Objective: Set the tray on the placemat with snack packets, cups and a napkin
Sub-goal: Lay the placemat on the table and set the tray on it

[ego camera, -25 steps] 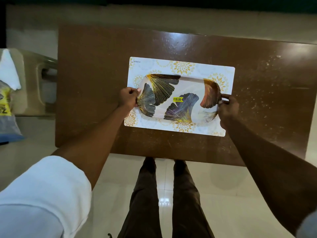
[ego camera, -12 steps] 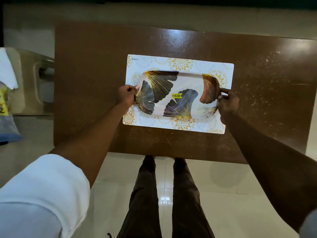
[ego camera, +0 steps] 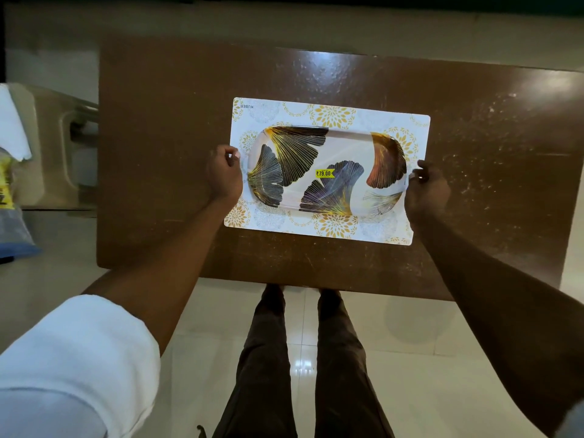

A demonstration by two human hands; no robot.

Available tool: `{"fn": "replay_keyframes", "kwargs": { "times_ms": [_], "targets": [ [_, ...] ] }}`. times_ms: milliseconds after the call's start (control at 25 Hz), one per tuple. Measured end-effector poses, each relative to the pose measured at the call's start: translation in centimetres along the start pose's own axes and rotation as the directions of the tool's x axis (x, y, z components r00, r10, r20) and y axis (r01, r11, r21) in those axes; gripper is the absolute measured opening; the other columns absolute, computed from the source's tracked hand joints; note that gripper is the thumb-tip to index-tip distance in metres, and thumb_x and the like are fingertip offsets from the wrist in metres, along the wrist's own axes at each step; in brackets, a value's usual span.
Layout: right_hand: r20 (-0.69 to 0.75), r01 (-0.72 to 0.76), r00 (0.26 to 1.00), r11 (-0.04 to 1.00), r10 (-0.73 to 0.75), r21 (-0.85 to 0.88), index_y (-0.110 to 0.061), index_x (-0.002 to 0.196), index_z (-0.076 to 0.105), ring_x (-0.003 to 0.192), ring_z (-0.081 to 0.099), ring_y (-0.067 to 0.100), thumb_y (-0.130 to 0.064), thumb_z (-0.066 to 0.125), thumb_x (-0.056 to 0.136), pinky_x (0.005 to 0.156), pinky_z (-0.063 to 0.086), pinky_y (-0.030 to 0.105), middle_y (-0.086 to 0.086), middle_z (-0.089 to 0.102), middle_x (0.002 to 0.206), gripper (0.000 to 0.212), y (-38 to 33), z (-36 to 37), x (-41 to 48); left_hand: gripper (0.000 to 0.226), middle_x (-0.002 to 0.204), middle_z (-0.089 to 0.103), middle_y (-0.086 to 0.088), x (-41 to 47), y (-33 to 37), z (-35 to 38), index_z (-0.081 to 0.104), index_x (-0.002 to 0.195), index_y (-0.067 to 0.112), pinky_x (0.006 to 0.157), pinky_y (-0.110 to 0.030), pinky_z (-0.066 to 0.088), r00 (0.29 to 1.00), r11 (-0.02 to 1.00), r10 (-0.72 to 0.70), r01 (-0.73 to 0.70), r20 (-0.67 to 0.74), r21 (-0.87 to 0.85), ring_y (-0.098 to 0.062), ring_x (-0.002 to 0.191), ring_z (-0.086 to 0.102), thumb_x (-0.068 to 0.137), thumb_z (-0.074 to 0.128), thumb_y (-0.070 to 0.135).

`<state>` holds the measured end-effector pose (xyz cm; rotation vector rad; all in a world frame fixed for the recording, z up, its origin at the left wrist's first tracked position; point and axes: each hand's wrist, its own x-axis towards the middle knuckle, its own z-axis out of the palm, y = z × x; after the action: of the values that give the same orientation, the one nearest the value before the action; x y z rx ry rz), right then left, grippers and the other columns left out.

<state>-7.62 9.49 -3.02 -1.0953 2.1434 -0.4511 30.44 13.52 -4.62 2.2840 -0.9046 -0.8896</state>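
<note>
A white tray printed with dark and gold leaves and a yellow price sticker lies flat on the white placemat with gold flowers, in the middle of the brown table. My left hand sits just off the tray's left end with its fingers curled, and a strip of placemat shows between them. My right hand has its curled fingertips at the tray's right rim. A white napkin and a yellow and blue snack packet lie at the far left edge. No cups are in view.
A beige plastic chair stands left of the table and carries the napkin and packet. My legs stand on the pale tiled floor against the table's near edge. Bare tabletop surrounds the placemat.
The tray has come down onto the placemat and shifted slightly away from me. My left hand has come off the tray's left end; my right hand stays at the right rim.
</note>
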Motion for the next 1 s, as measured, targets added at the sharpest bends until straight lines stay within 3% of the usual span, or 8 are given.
{"fn": "replay_keyframes", "kwargs": {
  "times_ms": [80,240,520,760,1000],
  "targets": [
    [0.007,0.086,0.996,0.974,-0.086,-0.209,-0.018,0.147,0.053,0.127,0.063,0.028,-0.017,0.056,0.104,0.106,0.051,0.044,0.005,0.063,0.143,0.043,0.7,-0.4,-0.8,0.030,0.128,0.067,-0.014,-1.2,-0.7,-0.7,0.064,0.131,0.005,0.092,-0.026,0.048,0.980,0.948,0.199,-0.192,-0.001,0.253,-0.025,0.118,0.063,0.106,0.048,0.012],
    [0.186,0.159,0.979,0.896,-0.088,-0.414,-0.018,0.160,0.033,0.132,0.057,0.041,-0.019,0.052,0.105,0.108,0.048,0.054,0.011,0.052,0.154,0.058,1.7,-0.5,-2.0,0.047,0.158,0.047,-0.011,-2.3,-1.7,-0.8,0.046,0.152,0.005,0.121,-0.036,0.039,0.913,0.861,0.312,-0.389,0.264,0.327,-0.026,0.148,0.042,0.106,0.042,0.006],
    [0.259,0.209,0.961,0.860,-0.094,-0.466,-0.016,0.163,0.023,0.137,0.052,0.043,-0.016,0.055,0.103,0.111,0.045,0.058,0.011,0.045,0.159,0.068,1.6,-0.2,-1.1,0.053,0.170,0.025,0.000,-3.0,-2.5,-0.2,0.036,0.158,0.010,0.114,-0.036,0.044,0.932,0.816,0.235,-0.343,0.275,0.465,-0.020,0.156,0.029,0.106,0.047,0.011],
    [0.350,0.322,0.922,0.829,-0.165,-0.458,-0.010,0.163,0.019,0.130,0.055,0.048,-0.015,0.057,0.101,0.108,0.046,0.060,0.019,0.050,0.153,0.072,1.4,-1.0,-0.3,0.056,0.170,0.023,0.000,-3.2,-2.2,0.0,0.034,0.159,0.011,0.115,-0.037,0.043,0.942,0.833,0.198,-0.307,0.272,0.460,-0.020,0.157,0.025,0.104,0.048,0.009],
    [0.333,0.307,0.931,0.814,-0.150,-0.494,-0.015,0.162,0.023,0.127,0.059,0.046,-0.017,0.057,0.102,0.104,0.050,0.059,0.015,0.051,0.153,0.069,1.6,-1.1,0.1,0.053,0.170,0.024,-0.006,-3.1,-1.4,-0.6,0.036,0.157,0.005,0.122,-0.038,0.036,0.931,0.835,0.210,-0.330,0.298,0.441,-0.023,0.157,0.026,0.106,0.045,0.008]
  ]
}}
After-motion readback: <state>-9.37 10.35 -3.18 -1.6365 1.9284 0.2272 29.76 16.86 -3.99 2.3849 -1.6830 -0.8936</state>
